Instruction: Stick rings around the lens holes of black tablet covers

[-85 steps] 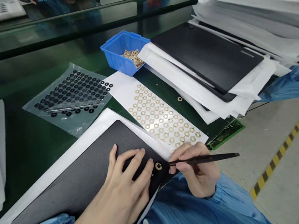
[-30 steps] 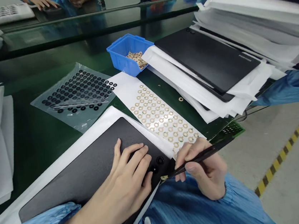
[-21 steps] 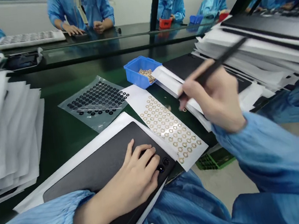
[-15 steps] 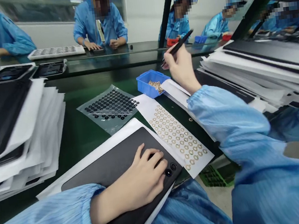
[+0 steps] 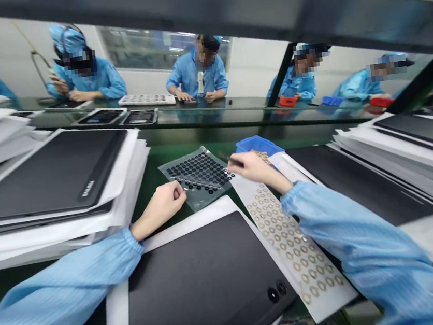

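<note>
My left hand (image 5: 162,203) is curled shut above the lower left edge of a clear plastic sheet of black rings (image 5: 197,171), with no held object showing. My right hand (image 5: 252,168) pinches dark tweezers (image 5: 232,159) above that sheet's right corner, next to a blue plastic bin (image 5: 256,146) of gold rings. Below my hands lies a black tablet panel (image 5: 199,284) on white paper, with two black rings (image 5: 277,291) at its near corner. A white backing strip of gold rings (image 5: 296,247) lies to its right, partly under my right sleeve.
Stacks of black panels in white paper stand at left (image 5: 57,173) and right (image 5: 363,182) on the green bench. Beyond a glass divider (image 5: 196,118), several co-workers in blue smocks sit at the opposite bench with trays and panels.
My left hand has left the panel for the black ring sheet. My right hand has moved with the tweezers to the far side, and the view has tilted up toward the opposite bench.
</note>
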`<state>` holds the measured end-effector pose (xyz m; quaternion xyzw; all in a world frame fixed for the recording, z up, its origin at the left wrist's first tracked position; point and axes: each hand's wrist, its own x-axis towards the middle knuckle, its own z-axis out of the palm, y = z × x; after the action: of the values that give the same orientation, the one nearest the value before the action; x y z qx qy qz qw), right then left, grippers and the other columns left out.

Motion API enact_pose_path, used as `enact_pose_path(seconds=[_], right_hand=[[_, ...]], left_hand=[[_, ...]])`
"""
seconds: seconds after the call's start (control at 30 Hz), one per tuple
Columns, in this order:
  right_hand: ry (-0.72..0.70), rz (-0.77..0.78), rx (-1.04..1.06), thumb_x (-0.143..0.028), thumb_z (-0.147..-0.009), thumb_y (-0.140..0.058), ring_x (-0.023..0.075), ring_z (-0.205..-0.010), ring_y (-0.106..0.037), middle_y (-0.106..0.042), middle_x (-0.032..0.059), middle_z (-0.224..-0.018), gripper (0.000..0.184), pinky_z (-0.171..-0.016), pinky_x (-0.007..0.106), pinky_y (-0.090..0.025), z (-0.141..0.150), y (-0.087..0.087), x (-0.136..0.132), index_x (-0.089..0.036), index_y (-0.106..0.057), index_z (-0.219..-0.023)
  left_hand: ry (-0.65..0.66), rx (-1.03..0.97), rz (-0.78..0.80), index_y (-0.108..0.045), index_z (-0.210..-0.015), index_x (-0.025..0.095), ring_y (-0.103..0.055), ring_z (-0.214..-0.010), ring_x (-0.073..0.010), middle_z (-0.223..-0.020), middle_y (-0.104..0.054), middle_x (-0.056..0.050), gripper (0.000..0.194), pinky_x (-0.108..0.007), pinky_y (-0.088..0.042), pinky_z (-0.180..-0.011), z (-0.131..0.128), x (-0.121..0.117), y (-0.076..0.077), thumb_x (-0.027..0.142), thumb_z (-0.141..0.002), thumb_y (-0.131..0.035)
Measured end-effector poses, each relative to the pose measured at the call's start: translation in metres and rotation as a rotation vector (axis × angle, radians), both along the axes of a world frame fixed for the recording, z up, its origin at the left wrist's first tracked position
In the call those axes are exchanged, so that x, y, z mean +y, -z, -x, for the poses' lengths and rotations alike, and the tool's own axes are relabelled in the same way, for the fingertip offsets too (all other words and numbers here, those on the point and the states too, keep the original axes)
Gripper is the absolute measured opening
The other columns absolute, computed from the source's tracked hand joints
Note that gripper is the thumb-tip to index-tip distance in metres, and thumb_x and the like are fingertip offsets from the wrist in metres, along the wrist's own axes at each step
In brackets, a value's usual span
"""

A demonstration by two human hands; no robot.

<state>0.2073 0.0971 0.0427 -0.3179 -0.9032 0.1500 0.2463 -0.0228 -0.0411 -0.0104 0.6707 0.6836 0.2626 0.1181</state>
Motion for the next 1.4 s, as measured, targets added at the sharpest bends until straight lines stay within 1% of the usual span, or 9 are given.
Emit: enact_pose_path(seconds=[0.1, 0.27, 0.4, 0.5, 0.63, 0.73, 0.87, 1.17, 1.4], right_hand=[[-0.128, 0.04, -0.065, -0.019, -0.072, -0.068, 0.0113, -0.056, -0.05, -0.056, -0.0026, -0.061, 0.013, -0.058, 0.024, -0.036, 0.028, 0.022, -0.013, -0.017, -0.057, -0.066], [-0.112, 0.06, -0.067, -0.026, -0.071, -0.071, 0.0121, -0.058, -0.046, -0.054, -0.0007, -0.063, 0.022, -0.056, 0.024, -0.031, 0.047, 0.044, -0.009, -0.016, -0.052, -0.063], [-0.112, 0.108, -0.052, -0.022, -0.075, -0.064, 0.0111, -0.056, -0.044, -0.053, -0.0017, -0.059, 0.023, -0.056, 0.024, -0.029, 0.046, 0.047, -0.001, -0.016, -0.051, -0.057], [-0.083, 0.156, -0.007, -0.026, -0.077, -0.06, 0.01, -0.053, -0.04, -0.047, -0.0038, -0.053, 0.028, -0.055, 0.024, -0.027, 0.045, 0.045, 0.0, -0.016, -0.049, -0.053], [-0.034, 0.256, 0.088, -0.033, -0.078, -0.057, 0.0096, -0.051, -0.042, -0.046, -0.0045, -0.05, 0.029, -0.051, 0.023, -0.029, 0.048, 0.044, -0.005, -0.016, -0.05, -0.056], [-0.045, 0.33, 0.143, -0.031, -0.079, -0.055, 0.0093, -0.047, -0.046, -0.05, -0.0041, -0.051, 0.023, -0.048, 0.021, -0.034, 0.052, 0.047, -0.012, -0.015, -0.054, -0.063], [-0.076, 0.355, 0.206, -0.024, -0.08, -0.054, 0.0079, -0.043, -0.05, -0.059, -0.0027, -0.062, 0.01, -0.047, 0.02, -0.039, 0.054, 0.055, -0.025, -0.015, -0.058, -0.078], [-0.098, 0.307, 0.232, -0.021, -0.082, -0.058, 0.0111, -0.047, -0.058, -0.059, -0.0028, -0.049, 0.017, -0.059, 0.022, -0.044, 0.048, 0.065, -0.036, -0.015, -0.064, -0.067], [-0.08, 0.311, 0.2, -0.018, -0.079, -0.058, 0.011, -0.047, -0.056, -0.059, -0.0022, -0.047, 0.021, -0.055, 0.021, -0.04, 0.049, 0.063, -0.038, -0.015, -0.061, -0.059]], left_hand=[[-0.087, -0.058, 0.135, -0.055, -0.072, 0.014, -0.054, -0.06, -0.0119, -0.065, -0.056, 0.002, 0.022, -0.025, -0.044, -0.06, 0.017, 0.008, -0.002, 0.03, -0.088, -0.054], [-0.097, -0.184, 0.358, -0.059, -0.076, 0.012, -0.054, -0.051, -0.008, -0.062, -0.057, 0.004, 0.032, -0.023, -0.048, -0.054, 0.022, 0.009, -0.006, 0.039, -0.092, -0.054], [-0.115, -0.341, 0.446, -0.059, -0.069, 0.011, -0.052, -0.044, -0.0071, -0.055, -0.056, 0.004, 0.039, -0.021, -0.045, -0.047, 0.018, 0.008, -0.011, 0.043, -0.091, -0.053], [-0.098, -0.529, 0.494, -0.061, -0.064, 0.008, -0.056, -0.042, -0.0101, -0.051, -0.06, -0.002, 0.053, -0.021, -0.043, -0.043, 0.012, 0.004, -0.016, 0.057, -0.085, -0.053], [-0.036, -0.814, 0.534, -0.065, -0.084, 0.004, -0.069, -0.064, -0.0192, -0.071, -0.07, -0.013, 0.063, -0.026, -0.055, -0.059, -0.001, 0.004, -0.015, 0.066, -0.077, -0.056], [0.003, -0.971, 0.515, -0.063, -0.097, 0.006, -0.069, -0.085, -0.0195, -0.09, -0.071, -0.014, 0.051, -0.031, -0.056, -0.077, -0.011, 0.012, -0.01, 0.055, -0.086, -0.054], [-0.001, -1.047, 0.475, -0.061, -0.101, 0.01, -0.066, -0.088, -0.0166, -0.098, -0.067, -0.007, 0.026, -0.035, -0.055, -0.079, -0.019, 0.024, -0.002, 0.033, -0.091, -0.056], [-0.039, -1.073, 0.416, -0.062, -0.092, 0.01, -0.064, -0.081, -0.0144, -0.09, -0.065, -0.004, 0.016, -0.032, -0.055, -0.073, -0.025, 0.023, 0.003, 0.025, -0.09, -0.058], [-0.056, -1.05, 0.381, -0.061, -0.093, 0.01, -0.063, -0.079, -0.014, -0.09, -0.064, -0.004, 0.016, -0.031, -0.054, -0.072, -0.03, 0.023, 0.005, 0.025, -0.09, -0.058]])
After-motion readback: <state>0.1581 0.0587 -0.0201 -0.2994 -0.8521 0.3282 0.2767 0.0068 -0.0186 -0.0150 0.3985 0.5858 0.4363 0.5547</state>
